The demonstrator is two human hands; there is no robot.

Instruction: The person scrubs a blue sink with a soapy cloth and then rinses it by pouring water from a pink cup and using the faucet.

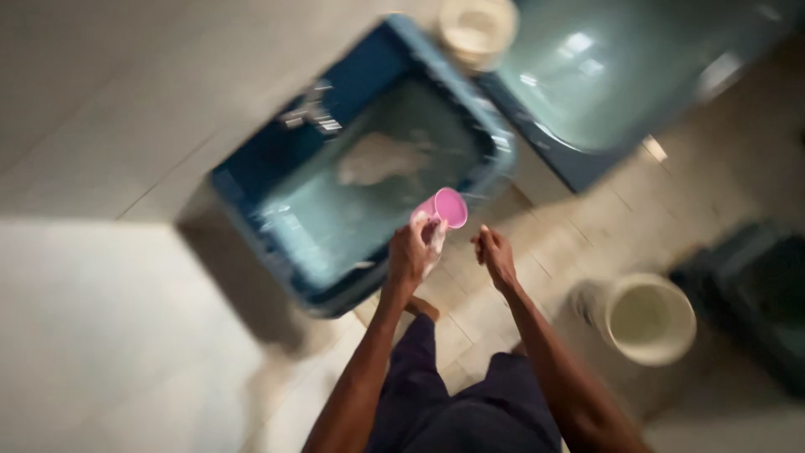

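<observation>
My left hand (409, 254) grips a small pink cup (448, 207), held just above the near rim of a blue rectangular tub (251, 197). The tub holds water with pale foam or cloth (377, 158) floating in it. My right hand (495, 253) hovers beside the cup with its fingers loosely curled and nothing in it. The whole view is motion-blurred.
A second blue tub of water (587, 159) stands at the upper right. One cream bucket (647, 319) sits on the tiled floor at the right, another (478, 29) at the top. A dark container (755, 294) is at the far right. My dark trousers (453, 403) are below.
</observation>
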